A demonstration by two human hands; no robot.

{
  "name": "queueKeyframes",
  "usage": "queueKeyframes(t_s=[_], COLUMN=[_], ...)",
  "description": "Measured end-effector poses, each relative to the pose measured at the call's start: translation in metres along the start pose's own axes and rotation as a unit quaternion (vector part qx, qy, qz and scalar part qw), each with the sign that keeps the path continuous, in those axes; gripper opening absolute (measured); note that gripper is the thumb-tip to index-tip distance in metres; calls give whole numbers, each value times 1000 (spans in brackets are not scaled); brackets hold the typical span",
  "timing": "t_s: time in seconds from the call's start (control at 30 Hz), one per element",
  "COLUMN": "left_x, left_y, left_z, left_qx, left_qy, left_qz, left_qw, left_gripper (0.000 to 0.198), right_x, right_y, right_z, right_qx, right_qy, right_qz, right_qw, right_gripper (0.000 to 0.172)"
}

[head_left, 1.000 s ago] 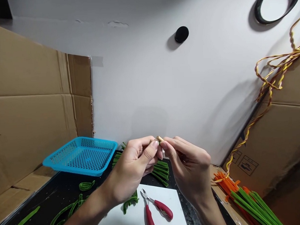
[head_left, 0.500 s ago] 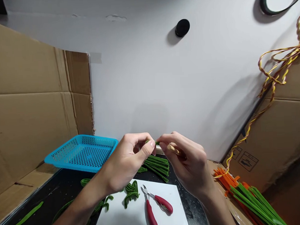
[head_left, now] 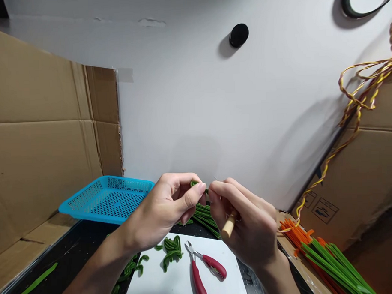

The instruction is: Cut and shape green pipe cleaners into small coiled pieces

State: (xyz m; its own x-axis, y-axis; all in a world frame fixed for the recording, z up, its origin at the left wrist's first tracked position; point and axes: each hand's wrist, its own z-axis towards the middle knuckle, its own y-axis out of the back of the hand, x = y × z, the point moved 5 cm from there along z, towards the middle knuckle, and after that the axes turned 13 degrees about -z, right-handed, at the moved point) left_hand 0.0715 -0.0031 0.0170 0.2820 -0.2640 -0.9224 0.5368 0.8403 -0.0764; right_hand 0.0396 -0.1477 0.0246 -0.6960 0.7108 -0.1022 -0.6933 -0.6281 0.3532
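Observation:
My left hand [head_left: 172, 205] pinches a short green pipe cleaner [head_left: 193, 183] between thumb and forefinger, most of it hidden by the fingers. Close by on the right, my right hand [head_left: 250, 218] has its thumb and forefinger pressed together at the pipe cleaner's other end. A round wooden stick [head_left: 229, 226] is tucked in that same hand, its blunt end poking out below the fingers. Under the hands lies a white board [head_left: 156, 285] with red-handled nippers [head_left: 200, 275], jaws apart, and curled green pipe cleaner pieces [head_left: 172, 250].
Straight green pipe cleaners [head_left: 206, 217] lie behind the board. A blue perforated basket [head_left: 111, 201] stands at the left near a cardboard panel [head_left: 44, 148]. To the right, orange and green stems [head_left: 328, 256] rest on cardboard, below a twisted yellow cord [head_left: 331, 155].
My right hand has turned, so the wooden stick now points down towards me. My left hand stays in nearly the same place, with more of the green pipe cleaner showing above its thumb.

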Motion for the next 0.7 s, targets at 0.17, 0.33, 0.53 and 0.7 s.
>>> queueKeyframes(t_s=[0.17,0.33,0.53,0.7], left_x=[-7,-13,-9,4], left_y=[-4,-13,-22,-14], left_z=[-6,-8,-14,-19], left_qx=[-28,-55,-63,-59], left_qy=[-65,-204,-439,-525], left_qz=[99,251,421,444], left_qw=[993,945,791,724], left_gripper=[21,22,10,15], right_x=[2,1,0,3], right_y=[5,10,9,7], right_z=[1,2,4,5], right_qx=[-39,-58,-57,-37], right_qy=[-22,-37,-64,-76], right_qz=[15,49,94,117], right_qw=[999,996,992,989], right_gripper=[16,16,15,18])
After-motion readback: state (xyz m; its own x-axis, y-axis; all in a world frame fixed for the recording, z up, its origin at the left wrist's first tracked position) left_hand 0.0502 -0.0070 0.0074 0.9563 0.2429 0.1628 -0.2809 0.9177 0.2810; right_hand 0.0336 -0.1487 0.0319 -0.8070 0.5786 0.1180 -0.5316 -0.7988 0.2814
